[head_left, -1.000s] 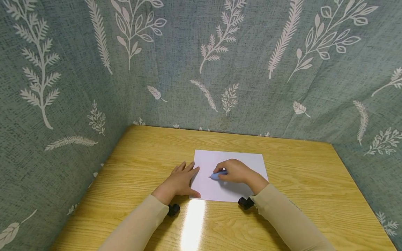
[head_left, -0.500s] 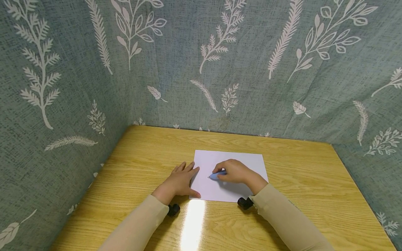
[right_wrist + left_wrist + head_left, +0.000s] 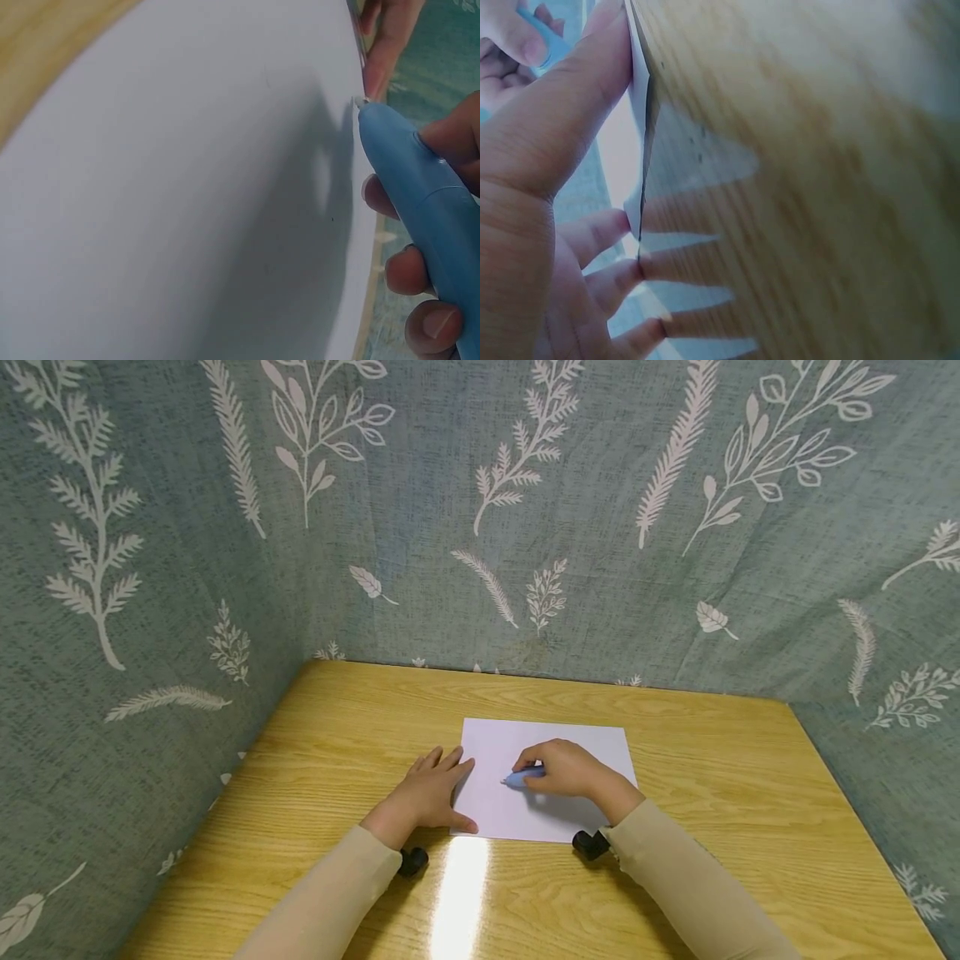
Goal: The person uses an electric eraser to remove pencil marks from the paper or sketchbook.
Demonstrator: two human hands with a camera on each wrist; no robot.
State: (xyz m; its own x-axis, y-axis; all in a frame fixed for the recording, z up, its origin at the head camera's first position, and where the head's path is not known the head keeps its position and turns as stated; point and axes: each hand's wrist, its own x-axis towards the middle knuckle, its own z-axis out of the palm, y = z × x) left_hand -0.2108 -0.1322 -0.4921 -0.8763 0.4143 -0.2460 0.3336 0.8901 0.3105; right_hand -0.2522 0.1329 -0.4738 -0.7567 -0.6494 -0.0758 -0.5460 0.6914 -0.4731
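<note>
A white sheet of paper [image 3: 480, 735] lies on the wooden table. My left hand [image 3: 425, 795] rests at its left edge, fingers spread, the thumb and index finger reaching onto the sheet. In the left wrist view the fingertips [image 3: 619, 219] meet the edge of the paper, which lifts slightly there. Over the middle of the sheet my right hand [image 3: 572, 770] grips a thick blue pen-shaped device [image 3: 420, 176] with a small pale tip. It slants so the tip points left, close over the paper. The thumb presses on its side near a button-like outline. Faint small marks show on the sheet.
Patterned grey-green cloth [image 3: 420, 510] hangs behind the table [image 3: 360, 718] and along both sides. A bright light reflection [image 3: 460, 893] falls on the wood in front of the paper. Black wrist cameras [image 3: 588, 845] sit under both sleeves.
The right hand and the blue device shift slightly left, then back right by a small amount. The left hand and the paper hold their place. The head view has moved very slightly.
</note>
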